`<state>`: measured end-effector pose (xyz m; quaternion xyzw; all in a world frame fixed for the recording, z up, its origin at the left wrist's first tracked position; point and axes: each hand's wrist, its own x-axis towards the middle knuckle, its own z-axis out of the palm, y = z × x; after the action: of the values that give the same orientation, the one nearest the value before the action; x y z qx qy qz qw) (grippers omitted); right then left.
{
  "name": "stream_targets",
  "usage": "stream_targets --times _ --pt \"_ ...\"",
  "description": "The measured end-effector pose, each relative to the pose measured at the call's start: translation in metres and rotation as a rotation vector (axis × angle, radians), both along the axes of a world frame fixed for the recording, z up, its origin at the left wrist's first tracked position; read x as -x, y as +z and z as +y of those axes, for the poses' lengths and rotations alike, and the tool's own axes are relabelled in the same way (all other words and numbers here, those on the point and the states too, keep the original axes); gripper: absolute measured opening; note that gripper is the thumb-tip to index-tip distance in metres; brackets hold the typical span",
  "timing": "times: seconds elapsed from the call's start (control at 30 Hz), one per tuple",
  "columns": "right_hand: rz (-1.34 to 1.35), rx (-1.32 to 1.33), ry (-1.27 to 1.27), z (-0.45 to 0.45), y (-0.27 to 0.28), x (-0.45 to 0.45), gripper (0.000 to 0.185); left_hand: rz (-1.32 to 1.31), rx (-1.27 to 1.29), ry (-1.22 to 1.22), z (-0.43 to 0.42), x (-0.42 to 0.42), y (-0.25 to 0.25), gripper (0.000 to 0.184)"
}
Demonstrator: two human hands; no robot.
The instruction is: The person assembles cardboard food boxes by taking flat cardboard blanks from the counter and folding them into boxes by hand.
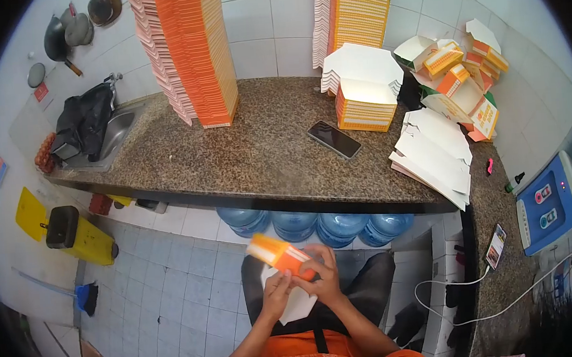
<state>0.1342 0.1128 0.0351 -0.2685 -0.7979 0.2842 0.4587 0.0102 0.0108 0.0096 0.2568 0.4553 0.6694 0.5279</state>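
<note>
Above my lap, both hands hold an orange, yellow and white cardboard food box [279, 255], partly folded, with a white inner flap hanging toward me. My left hand [278, 296] grips its lower near side, fingers closed on the card. On the right side, my right hand [322, 273] has its fingers bent around the box edge. The box's far end is slightly blurred. On the counter ahead stand a small nested stack of open boxes [364, 110] and a pile of flat white card blanks [433, 151].
Tall stacks of nested boxes [198, 58] rise from the granite counter [258, 154]. A dark phone [334, 139] lies there, with loose folded boxes [459, 90] at right. Water jugs [342, 229] sit below. A charging phone [496, 247] trails a white cable. A yellow bin [85, 242] stands left.
</note>
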Motion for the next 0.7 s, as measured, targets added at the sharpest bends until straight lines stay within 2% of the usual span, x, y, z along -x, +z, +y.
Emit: stream_targets --times 0.03,0.1,0.17,0.2,0.23,0.27,0.3,0.37,0.4,0.43,0.47,0.5,0.53,0.57,0.6,0.63,0.7 --pt "-0.003 -0.001 -0.005 0.004 0.001 -0.002 0.029 -0.003 -0.001 -0.005 -0.004 0.007 0.009 0.046" --pt "0.072 0.183 0.168 0.013 0.002 -0.005 0.03 0.135 0.003 -0.212 -0.01 0.028 0.037 0.057" --pt "0.16 0.282 0.206 0.027 0.0 -0.017 0.028 0.304 0.055 -0.273 -0.028 0.09 0.044 0.073" --pt "0.215 0.484 0.331 0.036 0.001 -0.026 0.028 0.305 0.055 -0.28 -0.019 0.091 0.062 0.073" --pt "0.268 0.691 0.455 0.041 0.004 -0.03 0.029 0.306 -0.089 -0.207 -0.012 0.092 0.084 0.072" --pt "0.313 0.671 0.532 0.045 0.009 -0.028 0.031 0.306 -0.232 -0.132 -0.01 0.091 0.096 0.073" --pt "0.315 0.677 0.531 0.047 0.011 -0.024 0.031 0.306 -0.226 -0.133 -0.012 0.092 0.073 0.073" --pt "0.171 0.514 0.68 0.053 0.011 -0.012 0.039 0.055 0.178 -0.708 -0.022 0.095 0.003 0.078" --pt "0.151 0.583 0.8 0.059 0.001 -0.012 0.038 0.064 0.174 -0.714 -0.027 0.087 0.0 0.078" --pt "0.159 0.575 0.787 0.061 -0.007 -0.012 0.038 -0.045 0.181 -0.627 -0.029 0.075 0.002 0.077" --pt "0.412 0.957 0.805 0.062 -0.013 -0.013 0.05 -0.155 0.189 -0.545 -0.028 0.067 0.004 0.077" --pt "0.676 1.333 0.795 0.059 -0.019 -0.019 0.07 -0.155 0.187 -0.569 -0.025 0.061 0.014 0.077" --pt "0.686 1.724 0.67 0.049 -0.014 -0.038 0.102 0.008 0.144 -0.404 -0.022 0.055 0.026 0.082" --pt "0.608 1.428 0.531 0.032 -0.011 -0.04 0.098 0.162 0.094 -0.238 -0.018 0.048 0.034 0.088" --pt "0.508 1.202 0.423 0.01 -0.02 -0.042 0.087 0.127 0.029 -0.088 -0.013 0.041 0.037 0.09" --pt "0.405 0.982 0.313 -0.005 -0.026 -0.045 0.077 0.115 0.02 -0.118 -0.009 0.039 0.031 0.09" --pt "0.115 0.983 0.096 -0.01 -0.019 -0.055 0.053 0.075 0.036 -0.257 -0.019 0.046 0.011 0.092"
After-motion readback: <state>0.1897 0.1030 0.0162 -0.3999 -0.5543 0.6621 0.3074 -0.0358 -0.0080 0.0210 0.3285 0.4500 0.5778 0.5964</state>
